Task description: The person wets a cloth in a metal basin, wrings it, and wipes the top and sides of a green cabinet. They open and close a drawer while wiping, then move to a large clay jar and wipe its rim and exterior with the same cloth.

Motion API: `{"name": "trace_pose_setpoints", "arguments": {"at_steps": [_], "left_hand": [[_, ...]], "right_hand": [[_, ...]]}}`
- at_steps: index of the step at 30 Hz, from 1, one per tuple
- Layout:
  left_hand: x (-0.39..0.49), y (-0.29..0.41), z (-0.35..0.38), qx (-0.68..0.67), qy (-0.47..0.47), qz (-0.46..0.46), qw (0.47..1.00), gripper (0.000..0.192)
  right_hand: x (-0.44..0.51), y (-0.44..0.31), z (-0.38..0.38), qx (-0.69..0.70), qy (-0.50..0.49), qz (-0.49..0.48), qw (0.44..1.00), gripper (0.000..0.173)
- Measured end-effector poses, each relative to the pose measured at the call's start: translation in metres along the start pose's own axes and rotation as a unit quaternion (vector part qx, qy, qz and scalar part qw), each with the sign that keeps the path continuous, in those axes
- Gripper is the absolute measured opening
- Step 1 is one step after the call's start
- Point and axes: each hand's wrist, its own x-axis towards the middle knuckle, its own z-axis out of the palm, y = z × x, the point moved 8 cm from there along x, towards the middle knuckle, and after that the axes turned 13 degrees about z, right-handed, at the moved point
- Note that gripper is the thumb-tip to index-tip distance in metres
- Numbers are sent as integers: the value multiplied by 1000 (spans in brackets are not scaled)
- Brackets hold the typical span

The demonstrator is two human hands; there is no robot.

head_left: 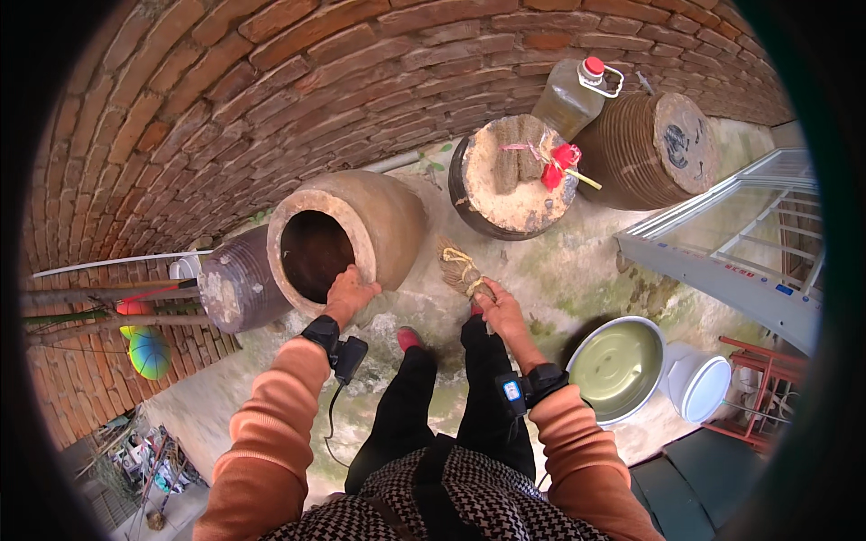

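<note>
My left hand [350, 295] grips the near rim of a large brown clay jar [394, 233]. The jar tilts, and its dark open mouth faces left and towards me. In my right hand [499, 310] is a short straw brush [461, 268] tied with pale cord; I hold it by its narrow end, bristles pointing away from me. The brush is apart from the jar, over the concrete floor [433, 297]. To the right of my legs stands a metal basin [619, 368] with greenish water in it.
Behind the jar runs a brick wall [352, 81]. An upturned dark jar [467, 196] bears fibre rolls and red plastic. Further right are a ribbed jar [636, 152], a capped plastic jug [567, 101] and a metal-framed panel [717, 264]. A white bucket [700, 389] stands beside the basin.
</note>
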Motion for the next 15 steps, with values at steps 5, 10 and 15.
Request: {"name": "trace_pose_setpoints", "arguments": {"at_steps": [5, 10, 15], "left_hand": [[-36, -16, 11, 75, -27, 64, 995, 52], [-58, -23, 41, 171, -77, 211, 959, 49], [-68, -13, 68, 262, -109, 319, 904, 39]], "right_hand": [[-20, -2, 0, 40, -9, 20, 999, 41], [-37, 3, 24, 63, 27, -5, 998, 43], [-49, 2, 28, 164, 68, -56, 982, 46]]}}
